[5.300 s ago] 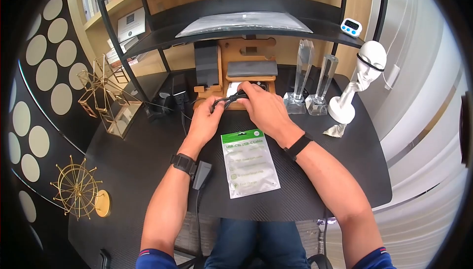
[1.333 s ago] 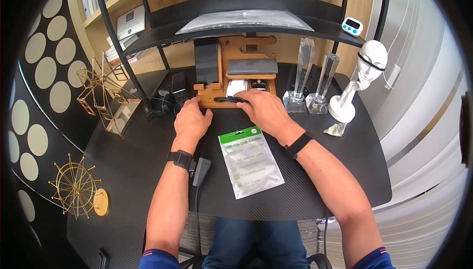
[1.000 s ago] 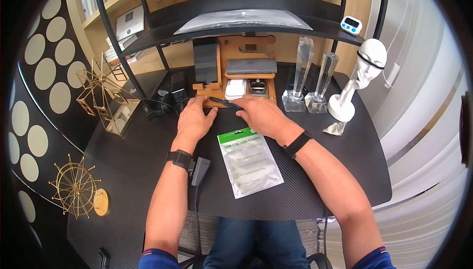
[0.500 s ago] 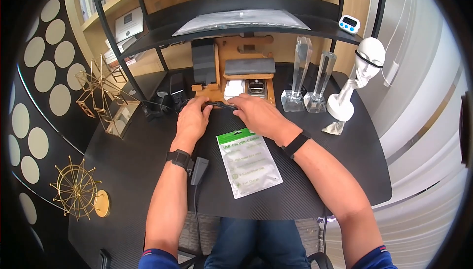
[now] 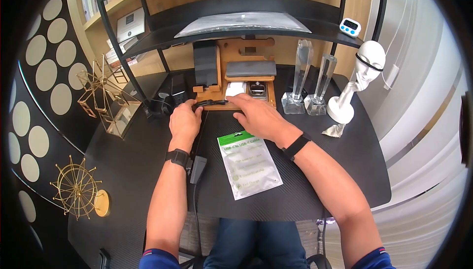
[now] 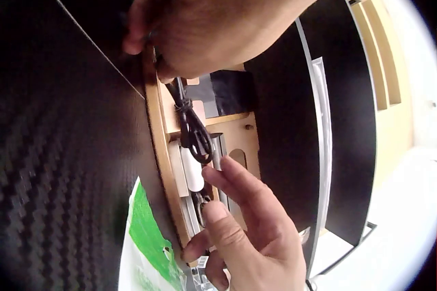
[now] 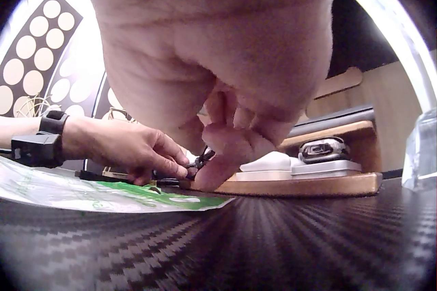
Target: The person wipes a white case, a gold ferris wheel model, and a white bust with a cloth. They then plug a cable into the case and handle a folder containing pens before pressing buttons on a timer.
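Note:
A bundled black cable (image 5: 212,102) lies level along the front edge of a wooden docking stand (image 5: 241,104). My left hand (image 5: 185,121) pinches its left end between thumb and fingers. At the other end, the cable's loop (image 6: 198,142) shows in the left wrist view, close to the fingertips of my right hand (image 6: 263,229). That hand has thumb and fingers apart, with nothing between them. In front of the stand lies a green and white plastic bag (image 5: 250,168) printed "USB-C to USB-C Cable".
The stand holds a white case (image 5: 235,89) and a dark watch-like item (image 5: 257,89). Two crystal trophies (image 5: 295,102) and a white head sculpture (image 5: 341,109) stand to the right. Black devices (image 5: 167,102) are at the left, with a gold wheel ornament (image 5: 102,203) nearer. A shelf (image 5: 162,38) overhangs the back.
Both hands held the cable higher up earlier; then the right hand held it while the left rested beside the stand. Now the left hand pinches it, shifted left, and the right has let go.

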The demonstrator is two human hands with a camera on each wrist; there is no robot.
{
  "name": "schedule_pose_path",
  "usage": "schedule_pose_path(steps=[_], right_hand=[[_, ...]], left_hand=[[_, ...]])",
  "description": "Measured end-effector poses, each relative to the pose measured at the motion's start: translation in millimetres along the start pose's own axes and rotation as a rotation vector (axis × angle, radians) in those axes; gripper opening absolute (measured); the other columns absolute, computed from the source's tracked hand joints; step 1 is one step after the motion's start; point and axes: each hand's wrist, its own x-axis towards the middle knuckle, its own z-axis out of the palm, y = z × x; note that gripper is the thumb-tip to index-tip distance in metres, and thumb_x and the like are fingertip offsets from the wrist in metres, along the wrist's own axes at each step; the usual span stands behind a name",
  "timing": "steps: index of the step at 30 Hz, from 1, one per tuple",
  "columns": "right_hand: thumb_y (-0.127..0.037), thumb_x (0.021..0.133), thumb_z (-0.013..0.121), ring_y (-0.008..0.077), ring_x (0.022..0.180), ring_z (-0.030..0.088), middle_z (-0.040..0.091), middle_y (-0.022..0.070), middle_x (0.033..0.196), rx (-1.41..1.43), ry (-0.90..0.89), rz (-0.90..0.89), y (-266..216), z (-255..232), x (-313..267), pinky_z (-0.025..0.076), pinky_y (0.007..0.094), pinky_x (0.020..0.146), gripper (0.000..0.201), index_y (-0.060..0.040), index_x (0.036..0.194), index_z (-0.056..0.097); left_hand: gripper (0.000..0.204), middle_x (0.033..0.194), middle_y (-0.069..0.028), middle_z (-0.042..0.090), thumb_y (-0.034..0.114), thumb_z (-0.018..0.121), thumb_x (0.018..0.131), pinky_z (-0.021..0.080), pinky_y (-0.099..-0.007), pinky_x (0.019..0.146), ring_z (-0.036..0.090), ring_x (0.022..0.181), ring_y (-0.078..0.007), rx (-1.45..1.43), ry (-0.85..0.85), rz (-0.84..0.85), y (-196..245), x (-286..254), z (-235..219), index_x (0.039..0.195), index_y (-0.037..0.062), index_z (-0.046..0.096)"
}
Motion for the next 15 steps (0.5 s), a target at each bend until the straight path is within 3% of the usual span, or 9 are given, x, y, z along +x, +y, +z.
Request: schedule_pose_path(steps=[6, 10, 15], right_hand=[[-0.009, 0.098, 0.067, 0.0413, 0.122, 0.066, 0.067, 0.0191, 0.134, -0.015, -0.041, -0.035, 11, 9, -3, 0.053, 0.0495, 0.104, 0.039, 0.0020, 0.136, 0.064], [-0.012, 0.100, 0.067, 0.0393, 0.122, 0.067, 0.068, 0.0170, 0.133, -0.101, -0.171, 0.058, 14, 11, -6, 0.053, 0.0480, 0.105, 0.030, 0.0018, 0.126, 0.069], [-0.014, 0.101, 0.066, 0.0386, 0.121, 0.067, 0.069, 0.0151, 0.131, -0.119, -0.188, 0.047, 17, 12, -5, 0.053, 0.0468, 0.105, 0.030, 0.0010, 0.126, 0.069]], left_hand=[[0.039, 0.117, -0.0231, 0.076, 0.032, 0.077, 0.097, 0.057, -0.0483, 0.097, 0.072, 0.112, -0.0410, 0.041, 0.000, -0.026, -3, 1, 1, 0.127, 0.0067, 0.076], [0.042, 0.120, -0.0223, 0.075, 0.033, 0.078, 0.097, 0.057, -0.0483, 0.097, 0.072, 0.113, -0.0409, 0.033, 0.039, 0.021, -6, 0, 8, 0.128, 0.0037, 0.075], [0.044, 0.110, -0.0196, 0.076, 0.034, 0.079, 0.095, 0.058, -0.0461, 0.092, 0.073, 0.104, -0.0384, 0.011, 0.071, 0.013, -8, 2, 10, 0.125, 0.0016, 0.074]])
